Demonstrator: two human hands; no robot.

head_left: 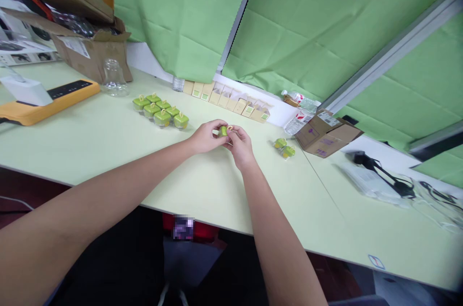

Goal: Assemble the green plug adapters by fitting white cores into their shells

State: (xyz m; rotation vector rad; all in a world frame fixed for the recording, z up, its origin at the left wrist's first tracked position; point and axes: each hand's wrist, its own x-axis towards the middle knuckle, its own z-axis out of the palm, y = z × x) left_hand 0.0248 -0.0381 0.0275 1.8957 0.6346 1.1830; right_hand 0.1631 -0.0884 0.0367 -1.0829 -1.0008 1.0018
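One small green-lidded container w/ a pale ring is gripped btwn the L hand & the R hand, both w/ fingers closed round it, over the mid tabletop. Approx. seven similar containers are grouped to the L and two more containers to the R, near the cardboard box. Work is judged partway, the held pc. not yet set down, tho which group is done & which is left can't be told.
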